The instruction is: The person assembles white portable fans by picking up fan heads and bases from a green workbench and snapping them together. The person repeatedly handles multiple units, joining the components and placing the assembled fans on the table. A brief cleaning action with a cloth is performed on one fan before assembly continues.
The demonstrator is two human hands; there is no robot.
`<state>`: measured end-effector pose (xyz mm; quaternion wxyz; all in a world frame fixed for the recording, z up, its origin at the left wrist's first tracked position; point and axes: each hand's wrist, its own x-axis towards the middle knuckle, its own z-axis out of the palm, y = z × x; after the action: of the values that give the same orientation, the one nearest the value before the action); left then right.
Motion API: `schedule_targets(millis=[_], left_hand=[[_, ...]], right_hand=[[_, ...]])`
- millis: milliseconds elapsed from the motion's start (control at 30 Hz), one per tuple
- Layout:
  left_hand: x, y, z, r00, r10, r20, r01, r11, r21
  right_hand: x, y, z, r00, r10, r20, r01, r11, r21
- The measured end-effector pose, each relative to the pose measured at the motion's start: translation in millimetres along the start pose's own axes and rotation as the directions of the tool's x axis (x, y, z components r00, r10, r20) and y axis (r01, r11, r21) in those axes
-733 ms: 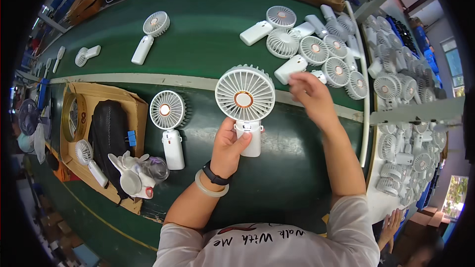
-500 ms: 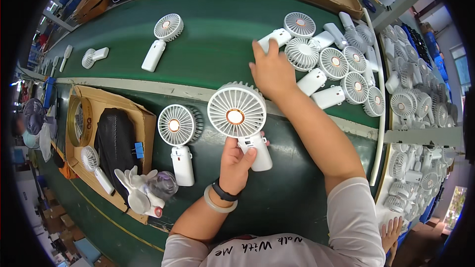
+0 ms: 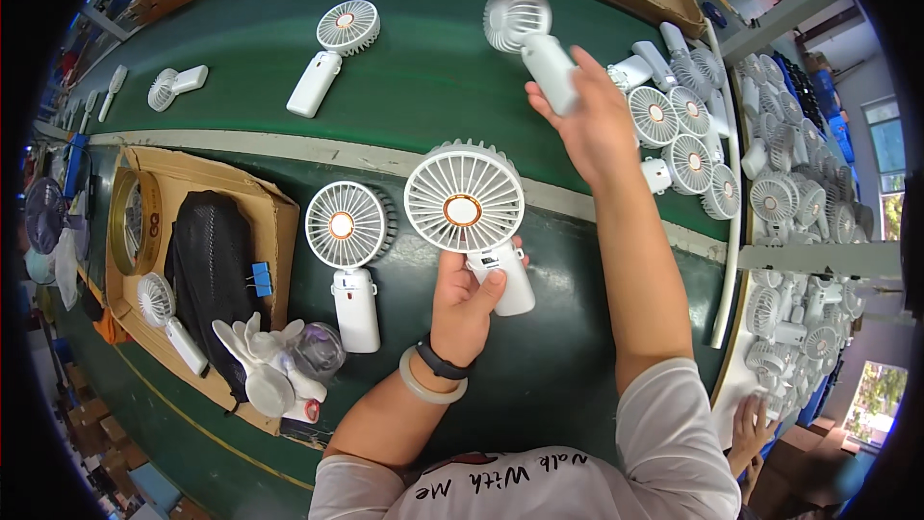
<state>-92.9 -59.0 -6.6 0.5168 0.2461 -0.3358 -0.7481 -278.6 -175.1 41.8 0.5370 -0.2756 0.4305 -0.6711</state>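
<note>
Held upright in my left hand (image 3: pixel 470 299) is a white handheld fan (image 3: pixel 464 212) with an orange ring at its hub. The fingers wrap its handle below the round grille. Over the green belt, my right hand (image 3: pixel 599 130) has the handle of a second white handheld fan (image 3: pixel 551 72) between thumb and fingers. That fan is blurred by motion, its head pointing away to the upper left. Right of this hand lies a cluster of similar fans (image 3: pixel 690 164), partly hidden by the hand and forearm. Another fan (image 3: pixel 346 226) rests left of my left hand.
The green belt (image 3: pixel 423 67) carries a fan (image 3: pixel 332 53) and smaller ones farther left. A cardboard box (image 3: pixel 279 231) at left holds a black pouch, a tape roll and a small fan; a white rabbit figure (image 3: pixel 274 385) stands beside it. Fans crowd the right-hand racks (image 3: pixel 799 202), near another person's hand (image 3: pixel 751 433).
My right hand has moved up and right from the fan cluster with a fan in it. The left hand holds its fan nearly still. The fans on the belt's left have shifted slightly.
</note>
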Motion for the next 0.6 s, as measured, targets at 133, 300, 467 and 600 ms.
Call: schedule_targets(millis=[133, 300, 467, 600], left_hand=[[0.8, 0.5, 1.2, 0.999, 0.042, 0.018, -0.043, 0.999, 0.017], [-0.6, -3.4, 3.5, 0.995, 0.067, 0.076, -0.068, 0.998, 0.013], [-2.3, -5.0, 4.6, 0.998, 0.048, 0.045, -0.05, 0.998, 0.041], [-1.5, -6.1, 0.4, 0.997, 0.051, 0.05, -0.054, 0.997, 0.062]], right_hand=[[-78.8, -20.3, -18.3, 0.967, -0.003, 0.255, -0.106, 0.906, 0.411], [-144.4, -12.7, -42.6, 0.854, 0.077, 0.514, -0.39, 0.749, 0.536], [-158.5, 2.8, -44.6, 0.842, 0.057, 0.536, -0.385, 0.759, 0.525], [-155.6, 9.6, -46.7, 0.894, 0.034, 0.446, -0.258, 0.854, 0.452]])
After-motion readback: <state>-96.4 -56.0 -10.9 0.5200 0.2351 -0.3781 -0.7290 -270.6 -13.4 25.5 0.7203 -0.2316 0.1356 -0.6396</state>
